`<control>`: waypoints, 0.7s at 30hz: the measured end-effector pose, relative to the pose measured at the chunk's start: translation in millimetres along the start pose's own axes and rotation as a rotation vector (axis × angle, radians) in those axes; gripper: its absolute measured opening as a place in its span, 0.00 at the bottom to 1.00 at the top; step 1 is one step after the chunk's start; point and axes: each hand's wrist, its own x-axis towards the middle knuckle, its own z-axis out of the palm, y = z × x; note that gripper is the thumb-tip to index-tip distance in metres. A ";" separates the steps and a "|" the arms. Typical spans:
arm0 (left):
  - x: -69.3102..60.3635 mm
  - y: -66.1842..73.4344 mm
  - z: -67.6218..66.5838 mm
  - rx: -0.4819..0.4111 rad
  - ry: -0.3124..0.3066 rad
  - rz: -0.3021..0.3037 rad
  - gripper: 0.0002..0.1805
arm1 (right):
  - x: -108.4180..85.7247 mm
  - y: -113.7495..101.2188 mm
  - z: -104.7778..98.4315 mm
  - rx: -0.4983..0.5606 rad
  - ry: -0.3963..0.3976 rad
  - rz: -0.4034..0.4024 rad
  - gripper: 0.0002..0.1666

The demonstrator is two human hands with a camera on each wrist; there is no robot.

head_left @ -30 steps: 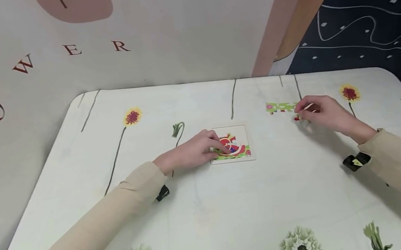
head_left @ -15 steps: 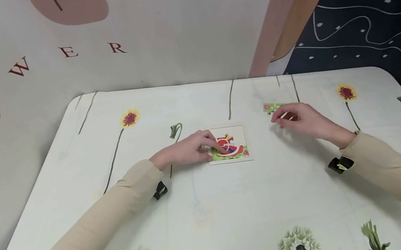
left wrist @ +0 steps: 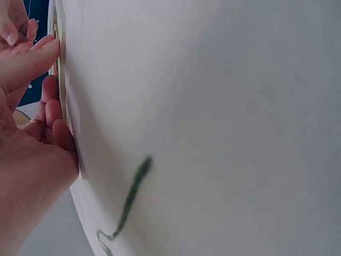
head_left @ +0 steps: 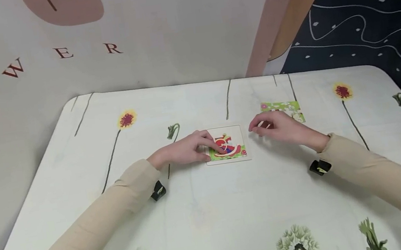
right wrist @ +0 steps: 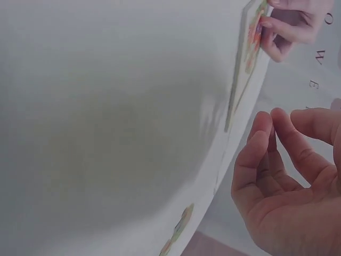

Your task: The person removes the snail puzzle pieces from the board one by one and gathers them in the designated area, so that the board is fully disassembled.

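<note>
A square puzzle board [head_left: 245, 135] with a red, blue and green picture lies on the table. My left hand [head_left: 185, 150] rests at its left side, with the index finger touching the picture. In the left wrist view, my left hand [left wrist: 32, 106] lies along the board's edge. Just right of the board hovers my right hand [head_left: 281, 127], its thumb and fingertips close together. The right wrist view shows my right hand [right wrist: 287, 181] above the table; whether a small piece sits between its fingertips is not clear. Behind this hand lie green puzzle pieces [head_left: 290, 107], partly covered.
A white cloth with printed flowers [head_left: 218, 199] covers the table. A pale printed wall [head_left: 173, 43] rises behind its far edge, with a dark panel of white trees [head_left: 363, 25] at the right.
My right hand has moved left from the loose pieces to near the board, uncovering more green pieces. My left hand has stayed on the board. The head view has shifted slightly.
</note>
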 end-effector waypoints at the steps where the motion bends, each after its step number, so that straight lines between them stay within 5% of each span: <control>1: -0.1 0.2 -0.2 0.000 -0.002 0.000 0.18 | 0.9 -1.0 1.3 0.004 -0.001 0.000 0.09; 21: 0.8 -2.0 -0.4 -0.024 -0.024 -0.029 0.20 | 25.1 -15.6 38.4 -0.047 -0.112 0.022 0.21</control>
